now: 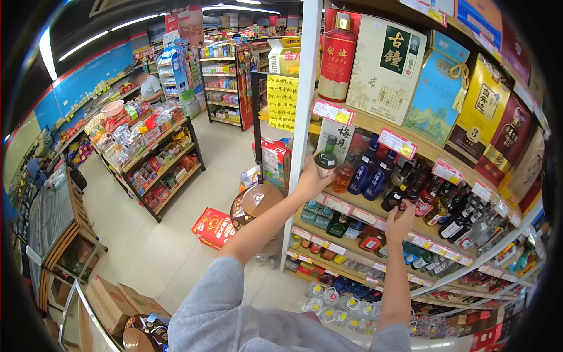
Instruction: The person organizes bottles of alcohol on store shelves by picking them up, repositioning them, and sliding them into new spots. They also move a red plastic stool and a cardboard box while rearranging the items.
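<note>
My left hand [314,179] is closed round the lower part of a green glass bottle [328,154] with a pale label, held upright at the left end of the liquor shelf. Just right of it stand an amber bottle [343,176] and two blue bottles [368,170]. Farther right, my right hand [400,222] has its fingers curled at the base of a dark bottle [394,198], at the shelf's front edge. Its fingertips partly cover that bottle's lower end.
Boxed liquors, including a red box [338,58], line the shelf above. A white post [304,117] borders the shelf on the left. Lower shelves hold more bottles, with clear jugs [346,308] on the floor. A red bag [212,227] and brown barrel [256,205] stand left. A person [151,87] is far off.
</note>
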